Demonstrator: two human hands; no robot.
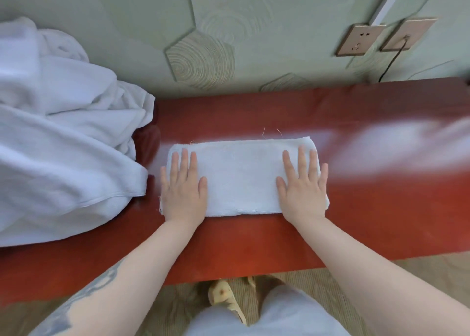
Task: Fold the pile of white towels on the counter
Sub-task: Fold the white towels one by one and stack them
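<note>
From the head view, the only 1 I have, the folded towel (pixel 243 179) lies flat on the red surface (pixel 254 239) in the lower centre of the frame, a neat rectangle with loose threads at its far edge. I judge it light, soft and limp: it will sag if lifted from 1 point, so I would take it by the 2 short ends or the corners and let the surface carry the rest. The glossy top looks slick, so the cloth may slide under a push

My left hand (pixel 181 190) rests palm down on the towel's left end, fingers straight and spread, grip released, pressing rather than grasping. My right hand (pixel 302 189) does the same on the right end, flat and holding nothing

The pile of unfolded towels (pixel 63 132) fills the left of the frame, heaped and rumpled, near the folded towel but apart from it
</note>
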